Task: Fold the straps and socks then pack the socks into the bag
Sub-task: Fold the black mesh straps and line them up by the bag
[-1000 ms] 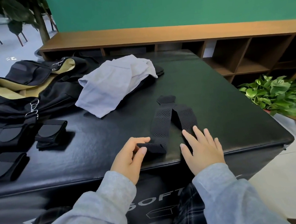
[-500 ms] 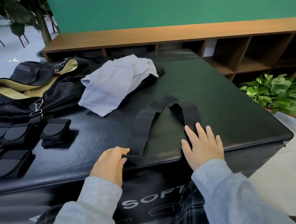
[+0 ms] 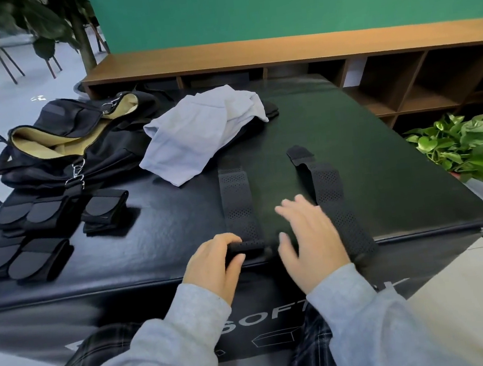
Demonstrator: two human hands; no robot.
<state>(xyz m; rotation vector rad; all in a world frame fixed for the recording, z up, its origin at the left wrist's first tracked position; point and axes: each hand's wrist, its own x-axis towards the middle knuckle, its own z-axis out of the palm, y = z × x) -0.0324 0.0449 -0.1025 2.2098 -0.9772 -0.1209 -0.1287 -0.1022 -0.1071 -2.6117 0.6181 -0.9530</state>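
Strap laid out on the mat

My left hand [image 3: 216, 267] pinches the strap [image 3: 238, 207] end; my right hand [image 3: 309, 241] hovers flat, fingers spread.

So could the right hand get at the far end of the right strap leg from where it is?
Probably yes: the right hand hovers open beside the strap, and nothing lies between it and the far end.

"SOFT" on black box front [image 3: 159, 316]

Studio-like office room: green backdrop wall [image 3: 274, 0], wooden cubby shelf [image 3: 402, 76], metal-legged chair [image 3: 11, 49].
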